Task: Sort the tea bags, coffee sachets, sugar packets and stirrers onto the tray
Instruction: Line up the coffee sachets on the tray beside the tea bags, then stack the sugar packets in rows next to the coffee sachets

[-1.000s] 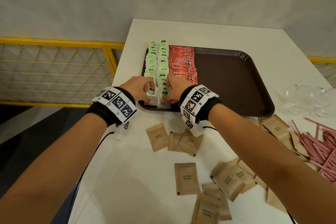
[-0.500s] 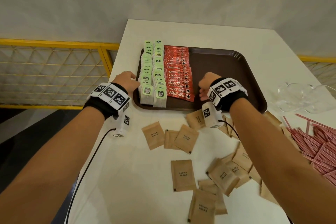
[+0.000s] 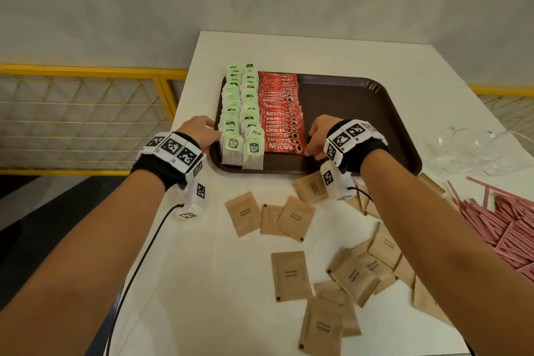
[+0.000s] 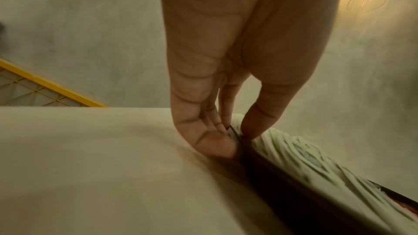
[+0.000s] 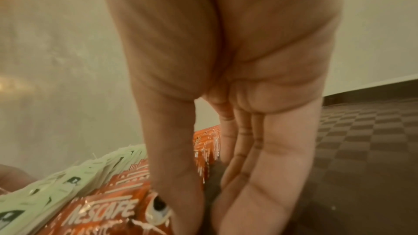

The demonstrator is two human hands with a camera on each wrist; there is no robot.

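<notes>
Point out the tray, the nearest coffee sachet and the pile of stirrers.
tray (image 3: 361, 113): head view, bare brown floor right of the sachets.
nearest coffee sachet (image 3: 281, 146): head view, on its printed lettering.
pile of stirrers (image 3: 502, 225): head view, middle of the pink heap on the table.

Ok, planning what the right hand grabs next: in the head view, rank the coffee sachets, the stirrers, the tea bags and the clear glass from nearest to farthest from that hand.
1. Coffee sachets, on the tray, touching the right hand on its left.
2. Tea bags, further left, beyond the sachets.
3. Clear glass, off to the right on the table.
4. Stirrers, right and nearer the person; close to the glass's range, so that order is uncertain.
</notes>
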